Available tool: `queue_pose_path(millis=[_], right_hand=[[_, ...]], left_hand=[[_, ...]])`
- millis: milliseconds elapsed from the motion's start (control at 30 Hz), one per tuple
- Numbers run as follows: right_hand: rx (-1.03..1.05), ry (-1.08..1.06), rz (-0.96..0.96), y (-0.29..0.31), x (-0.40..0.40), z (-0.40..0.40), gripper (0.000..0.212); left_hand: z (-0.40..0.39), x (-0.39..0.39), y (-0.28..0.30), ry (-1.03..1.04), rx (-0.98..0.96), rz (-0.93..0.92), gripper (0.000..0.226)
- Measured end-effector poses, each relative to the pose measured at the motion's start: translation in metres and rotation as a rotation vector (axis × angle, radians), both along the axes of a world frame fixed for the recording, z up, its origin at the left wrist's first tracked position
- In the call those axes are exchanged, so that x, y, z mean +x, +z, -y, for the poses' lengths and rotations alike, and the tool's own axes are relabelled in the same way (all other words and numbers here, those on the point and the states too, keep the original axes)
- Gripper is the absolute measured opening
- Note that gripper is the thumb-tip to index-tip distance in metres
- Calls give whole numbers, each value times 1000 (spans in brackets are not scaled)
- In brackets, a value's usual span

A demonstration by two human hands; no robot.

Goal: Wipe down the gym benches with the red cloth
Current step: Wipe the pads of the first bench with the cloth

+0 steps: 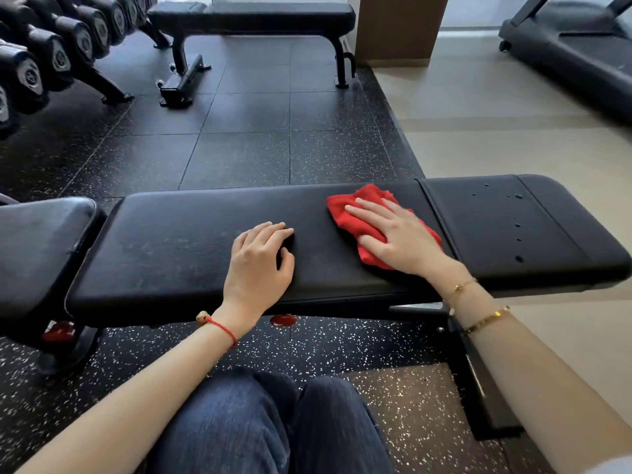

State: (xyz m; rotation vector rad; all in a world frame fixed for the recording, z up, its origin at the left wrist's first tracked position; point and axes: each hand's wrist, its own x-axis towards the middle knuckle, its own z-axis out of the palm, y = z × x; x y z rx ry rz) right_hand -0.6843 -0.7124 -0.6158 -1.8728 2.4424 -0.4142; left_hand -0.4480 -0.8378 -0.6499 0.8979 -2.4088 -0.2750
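Two benches: near bench (178,241), far bench (253,15) cut off at top. One cloth (352,217) under right hand (396,237), fingers spread flat; left hand (260,265) rests, fingers loosely curled.

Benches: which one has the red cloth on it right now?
The near bench right in front of the person: the right hand presses the red cloth flat on its long pad. The far bench by the dumbbells has nothing on it.
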Motion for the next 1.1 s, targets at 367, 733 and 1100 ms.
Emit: queue_pose_path(millis=[367, 733, 1100], right_hand=[[44, -99, -6, -3, 41, 11, 57], [22, -386, 31, -2, 13, -31, 55], [46, 47, 18, -6, 106, -1, 59]], left_hand=[[-2, 2, 3, 5, 19, -9, 32], [2, 23, 8, -32, -53, 7, 23], [18, 57, 3, 107, -55, -2, 33]])
